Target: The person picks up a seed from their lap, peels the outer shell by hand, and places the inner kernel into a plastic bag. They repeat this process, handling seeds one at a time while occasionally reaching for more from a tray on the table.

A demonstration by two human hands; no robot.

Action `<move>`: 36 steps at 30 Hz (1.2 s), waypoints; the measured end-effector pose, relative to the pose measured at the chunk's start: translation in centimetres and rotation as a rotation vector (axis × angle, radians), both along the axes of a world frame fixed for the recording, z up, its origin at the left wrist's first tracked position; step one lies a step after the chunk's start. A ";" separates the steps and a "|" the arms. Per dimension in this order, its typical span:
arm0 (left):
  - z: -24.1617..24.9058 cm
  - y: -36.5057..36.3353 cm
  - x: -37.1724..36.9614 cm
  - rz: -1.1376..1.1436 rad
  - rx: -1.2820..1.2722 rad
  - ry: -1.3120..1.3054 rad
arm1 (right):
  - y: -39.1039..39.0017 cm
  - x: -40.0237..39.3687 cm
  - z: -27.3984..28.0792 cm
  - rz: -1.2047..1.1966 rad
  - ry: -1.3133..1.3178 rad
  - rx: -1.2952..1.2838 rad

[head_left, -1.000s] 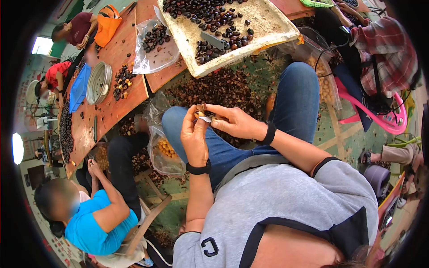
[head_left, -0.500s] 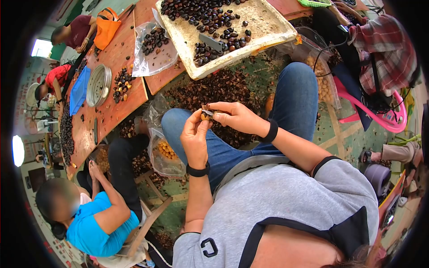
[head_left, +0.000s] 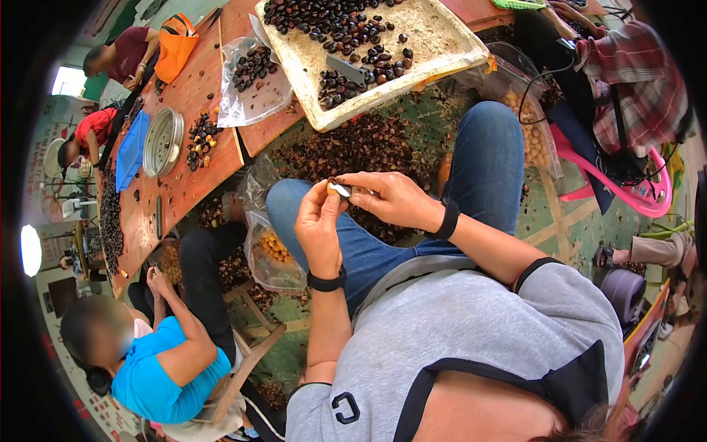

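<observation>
Above my lap, my left hand (head_left: 318,227) pinches a chestnut (head_left: 332,190) between thumb and fingertips, its pale yellow flesh partly showing. My right hand (head_left: 398,202) is closed around a small knife (head_left: 342,190), whose bright blade lies against the nut. Both hands meet at the fingertips, so much of the nut and the knife's handle is hidden. Beyond them stands a worn whitish tray (head_left: 431,44) with many dark, unpeeled chestnuts (head_left: 324,26). A grey blade-like tool (head_left: 346,70) lies among those nuts.
Dark shell scraps (head_left: 368,147) cover the floor below. A clear bag (head_left: 276,276) of peeled yellow nuts sits by my left knee. The wooden table (head_left: 210,88) bears a metal bowl (head_left: 163,142) and a blue tray (head_left: 131,151). A co-worker in blue (head_left: 169,368) sits at left.
My hands have shifted slightly at the fingertips. The blade has turned and now shows bright against the nut, where it looked dark before. The co-worker's hands at left moved a little.
</observation>
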State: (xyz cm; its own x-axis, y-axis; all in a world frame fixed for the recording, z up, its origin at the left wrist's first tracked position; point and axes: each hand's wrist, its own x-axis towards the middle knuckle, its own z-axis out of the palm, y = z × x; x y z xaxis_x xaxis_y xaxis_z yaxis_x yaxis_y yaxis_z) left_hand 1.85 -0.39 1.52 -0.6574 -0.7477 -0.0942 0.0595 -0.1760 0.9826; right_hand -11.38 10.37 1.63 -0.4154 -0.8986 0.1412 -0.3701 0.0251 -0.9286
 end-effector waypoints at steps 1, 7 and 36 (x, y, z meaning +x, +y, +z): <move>0.1 0.1 -0.1 0.009 0.011 0.000 | -0.1 0.1 -0.3 0.000 0.000 0.000; -0.1 0.5 -0.2 0.018 -0.042 0.000 | -0.6 1.3 -1.7 0.001 -0.429 -0.040; -0.9 -5.6 5.2 0.242 0.514 0.384 | -0.5 2.3 -2.3 -0.103 -0.856 0.024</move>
State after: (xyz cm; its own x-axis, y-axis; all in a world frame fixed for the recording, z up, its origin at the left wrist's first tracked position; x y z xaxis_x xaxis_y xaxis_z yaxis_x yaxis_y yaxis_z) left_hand 7.09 -6.01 0.60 -0.5349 -0.8007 -0.2699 0.4835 -0.5520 0.6794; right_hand -9.08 9.86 -0.70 -0.4494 -0.8495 -0.2763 0.4621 0.0436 -0.8858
